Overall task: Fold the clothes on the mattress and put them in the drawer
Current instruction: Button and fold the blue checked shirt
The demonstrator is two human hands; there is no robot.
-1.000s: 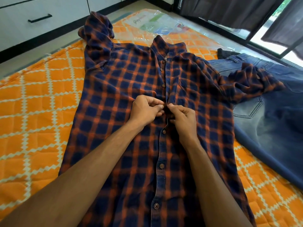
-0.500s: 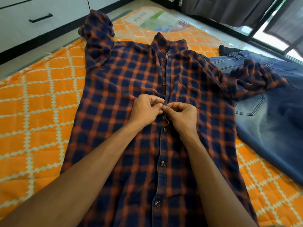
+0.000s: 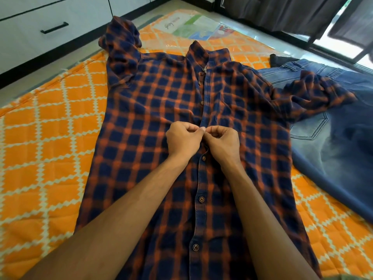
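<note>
On the orange mattress [image 3: 46, 126] in front of me lies a checked shirt [image 3: 157, 102], blue and orange, spread out flat with its front side up. Its collar points away from me, toward the white drawer [image 3: 30, 21] with the black handle [image 3: 54, 27]. One sleeve is bunched up at the far left corner. The other sleeve lies crumpled across the blue jeans [image 3: 339, 142], which rest on the mattress to the right of the shirt, touching it.

Both my arms reach out over the shirt, and my hands meet in the middle of it, at the strip of buttons. My left hand [image 3: 182, 139] has its fingers curled, and it pinches the edge of the shirt front. My right hand [image 3: 223, 143] is curled too and pinches the cloth right beside it. The tips of my thumbs almost touch each other. I cannot see the button under my fingers.

Below my hands, three brown buttons are done up. Above my hands, I can see more buttons going up to the collar.

A clear plastic bag [image 3: 193, 27] with green and blue print lies at the far end of the mattress. Dark curtains [image 3: 282, 11] hang at the top right.
</note>
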